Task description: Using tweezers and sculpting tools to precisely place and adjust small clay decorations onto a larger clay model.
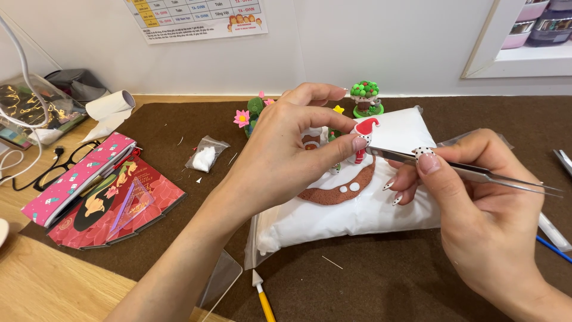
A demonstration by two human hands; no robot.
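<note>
My left hand (292, 149) pinches a small red-and-white clay figure with a red hat (364, 132) between thumb and forefinger, above a white clay-filled plastic bag (351, 217) that carries a brown curved strip with white dots (339, 192). My right hand (471, 203) grips metal tweezers (476, 173) whose tips reach the figure from the right. Other small clay pieces stand behind my left hand, partly hidden by it.
A brown felt mat (369, 280) covers the wooden desk. A green clay tree (366, 98), a pink clay flower (242, 118), a small bag of white stuff (205, 156), a pink pencil case (77, 179), a red booklet (119, 206), glasses (65, 167), and a yellow-handled tool (262, 295) lie around.
</note>
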